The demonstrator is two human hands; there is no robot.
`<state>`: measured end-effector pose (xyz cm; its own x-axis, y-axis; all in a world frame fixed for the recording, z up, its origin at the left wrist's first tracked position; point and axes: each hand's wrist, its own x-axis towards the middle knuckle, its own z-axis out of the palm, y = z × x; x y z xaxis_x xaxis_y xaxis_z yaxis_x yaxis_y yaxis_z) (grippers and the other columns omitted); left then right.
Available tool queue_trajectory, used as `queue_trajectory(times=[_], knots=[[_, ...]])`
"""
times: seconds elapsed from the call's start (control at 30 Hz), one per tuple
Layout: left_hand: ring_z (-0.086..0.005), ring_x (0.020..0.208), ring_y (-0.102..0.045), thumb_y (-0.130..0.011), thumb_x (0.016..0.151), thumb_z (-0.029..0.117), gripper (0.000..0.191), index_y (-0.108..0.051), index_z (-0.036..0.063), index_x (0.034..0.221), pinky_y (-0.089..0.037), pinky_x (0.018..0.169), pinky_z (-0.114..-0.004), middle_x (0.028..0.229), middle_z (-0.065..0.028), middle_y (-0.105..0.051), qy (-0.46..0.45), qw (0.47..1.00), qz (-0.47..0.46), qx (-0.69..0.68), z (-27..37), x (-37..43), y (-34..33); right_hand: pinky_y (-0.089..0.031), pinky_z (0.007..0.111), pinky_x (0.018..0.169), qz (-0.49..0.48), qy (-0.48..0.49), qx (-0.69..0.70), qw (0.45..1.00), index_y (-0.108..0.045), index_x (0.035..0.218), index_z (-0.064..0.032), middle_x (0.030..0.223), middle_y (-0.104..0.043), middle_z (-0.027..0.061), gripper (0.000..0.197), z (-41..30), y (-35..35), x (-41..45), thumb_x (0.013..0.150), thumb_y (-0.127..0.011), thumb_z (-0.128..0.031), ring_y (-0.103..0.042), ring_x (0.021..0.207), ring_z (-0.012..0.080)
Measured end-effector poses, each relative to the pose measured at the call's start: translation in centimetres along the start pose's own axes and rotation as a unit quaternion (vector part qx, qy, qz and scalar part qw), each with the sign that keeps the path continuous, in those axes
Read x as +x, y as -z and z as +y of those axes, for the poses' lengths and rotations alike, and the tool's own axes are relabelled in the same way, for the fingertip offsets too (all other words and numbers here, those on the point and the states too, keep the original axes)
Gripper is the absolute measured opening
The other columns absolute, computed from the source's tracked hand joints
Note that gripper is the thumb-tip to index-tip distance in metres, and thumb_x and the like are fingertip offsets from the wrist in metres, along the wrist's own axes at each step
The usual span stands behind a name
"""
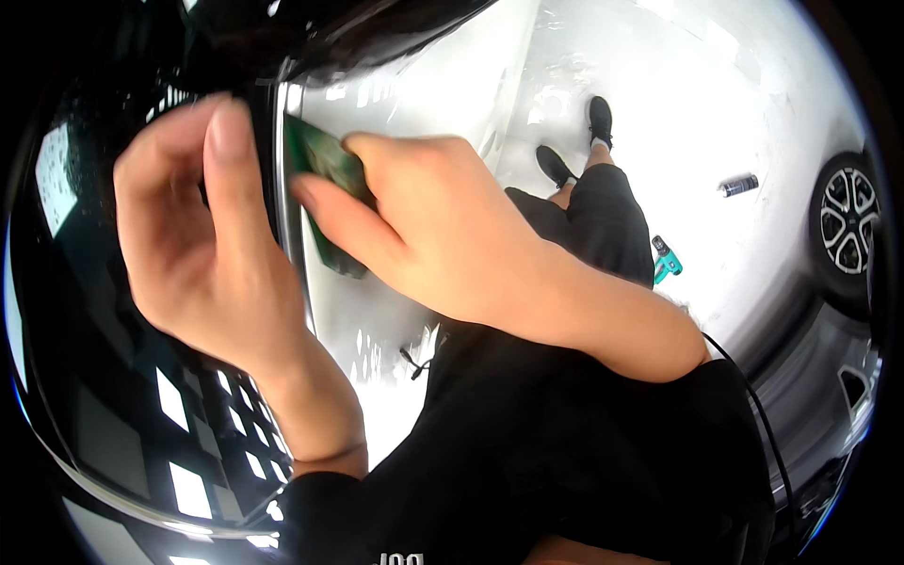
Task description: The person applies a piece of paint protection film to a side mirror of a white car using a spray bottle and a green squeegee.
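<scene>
My right hand [431, 212] grips a green flat scraper or squeegee [321, 152], its edge beside the chrome trim strip [286, 212] of a white and dark car. Left of that strip, my left hand [205, 212] is raised over the glossy dark car surface [78, 282], thumb up and fingers curled. Nothing shows in its grasp, though motion blurs the fingertips, and whether they touch the surface cannot be told.
On the white floor at the right lie a teal heat gun [666, 260] and a dark cylindrical can [739, 185]. Another car's wheel [847, 220] stands at the far right. A black cable [763, 417] runs beside my body. Light reflections cover the dark surface.
</scene>
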<state>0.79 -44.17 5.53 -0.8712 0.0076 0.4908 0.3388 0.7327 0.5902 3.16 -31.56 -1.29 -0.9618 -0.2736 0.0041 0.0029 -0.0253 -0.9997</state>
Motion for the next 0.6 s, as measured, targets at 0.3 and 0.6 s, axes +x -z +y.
queue_trajectory(times=[0.3,0.6], knots=[[-0.0298,0.115,-0.066,-0.062,0.098,-0.003,0.036,-0.06,-0.0113,0.133,-0.054,0.1,-0.036,0.128,-0.0239,-0.064,-0.036,0.965,-0.201,-0.165,3.4,-7.0,-8.0,-0.048,0.024,0.076,0.311,0.167,-0.01,0.935,-0.062,0.119,0.0042,0.109,-0.064,0.0056,0.023,4.2,8.4,-3.6,0.097,-0.069,0.0,-0.058,0.092,0.0094],[-0.0256,0.126,-0.062,-0.048,0.108,0.004,0.044,-0.042,-0.0133,0.149,-0.048,0.107,-0.033,0.14,-0.0248,-0.06,0.041,0.94,-0.158,-0.299,4.9,-5.1,-10.6,-0.051,0.026,0.077,0.421,0.369,-0.127,0.819,-0.071,0.121,0.0032,0.11,-0.065,0.0129,0.032,4.8,9.1,3.1,0.089,-0.075,0.003,-0.063,0.092,0.0189]])
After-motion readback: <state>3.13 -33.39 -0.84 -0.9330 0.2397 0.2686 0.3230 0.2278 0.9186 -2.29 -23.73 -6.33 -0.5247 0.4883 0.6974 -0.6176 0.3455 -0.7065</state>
